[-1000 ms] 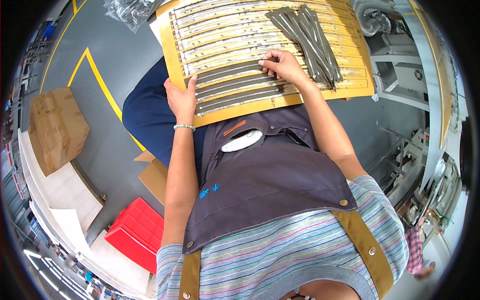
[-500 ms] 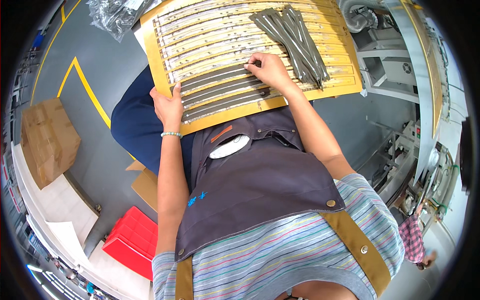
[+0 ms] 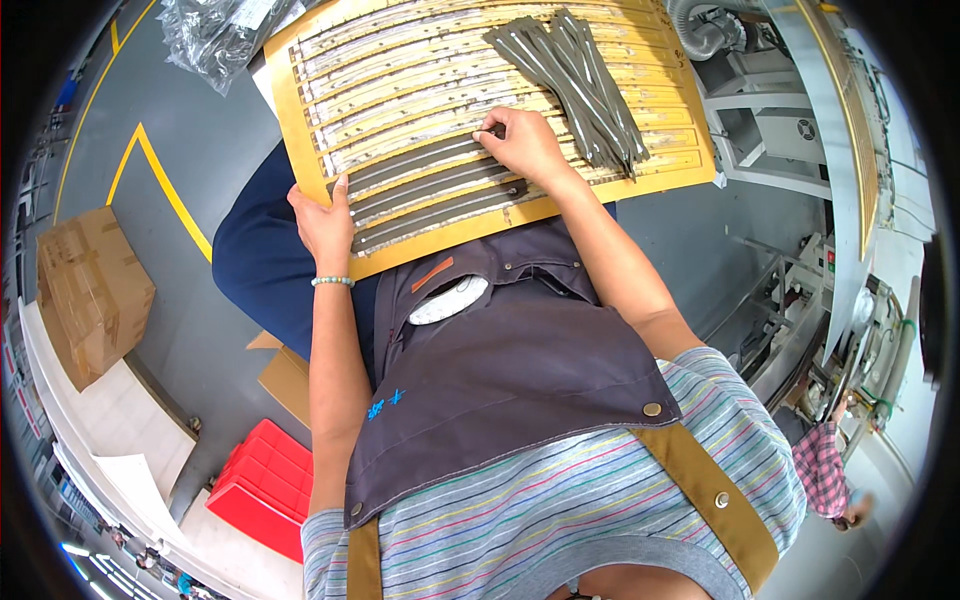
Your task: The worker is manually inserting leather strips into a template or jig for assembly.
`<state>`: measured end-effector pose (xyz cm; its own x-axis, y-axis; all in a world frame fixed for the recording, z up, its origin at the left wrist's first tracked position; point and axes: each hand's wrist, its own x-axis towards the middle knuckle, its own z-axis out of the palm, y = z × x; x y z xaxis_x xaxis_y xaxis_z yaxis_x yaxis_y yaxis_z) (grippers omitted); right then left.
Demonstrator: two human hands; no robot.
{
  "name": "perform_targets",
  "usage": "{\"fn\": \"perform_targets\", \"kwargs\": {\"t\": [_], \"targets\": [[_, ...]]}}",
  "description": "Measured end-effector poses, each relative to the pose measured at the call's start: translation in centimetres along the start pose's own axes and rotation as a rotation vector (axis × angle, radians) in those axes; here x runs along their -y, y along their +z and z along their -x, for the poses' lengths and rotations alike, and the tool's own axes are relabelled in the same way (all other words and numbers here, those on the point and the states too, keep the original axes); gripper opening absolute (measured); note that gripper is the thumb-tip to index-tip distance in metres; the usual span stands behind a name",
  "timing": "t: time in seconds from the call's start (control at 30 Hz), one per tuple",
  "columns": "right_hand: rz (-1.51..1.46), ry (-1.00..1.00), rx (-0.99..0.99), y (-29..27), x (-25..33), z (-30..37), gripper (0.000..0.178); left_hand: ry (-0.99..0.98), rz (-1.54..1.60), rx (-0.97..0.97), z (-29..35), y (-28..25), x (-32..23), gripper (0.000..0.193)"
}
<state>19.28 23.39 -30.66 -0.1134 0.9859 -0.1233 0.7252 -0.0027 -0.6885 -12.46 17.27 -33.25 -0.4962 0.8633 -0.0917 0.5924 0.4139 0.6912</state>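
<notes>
Slanting up rightward, dark strip (image 3: 410, 163)

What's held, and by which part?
The right hand pinches a dark strip near its right end; the left hand holds the yellow board by its left edge.

Light is bright and fairly even, ceiling lights (image 3: 76, 549) glowing white near eight o'clock. The yellow board (image 3: 440, 239) at twelve looks crisp; outer edges bow.

One board (image 3: 400, 252), one strip pile (image 3: 592, 95)
</notes>
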Motion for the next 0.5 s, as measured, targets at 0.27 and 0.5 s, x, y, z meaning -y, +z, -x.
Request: {"fn": "perform_targets", "kwargs": {"t": [0.27,0.5], "targets": [[0.312,-0.108,-0.113,0.3,1.5,0.2,0.03,0.16,-0.103,-0.04,0.1,0.0,0.8,0.072],[0.012,0.032,-0.114,-1.9,-1.2,0.3,0.027,0.967,-0.172,0.164,2.6,1.8,-6.3,0.034]]}}
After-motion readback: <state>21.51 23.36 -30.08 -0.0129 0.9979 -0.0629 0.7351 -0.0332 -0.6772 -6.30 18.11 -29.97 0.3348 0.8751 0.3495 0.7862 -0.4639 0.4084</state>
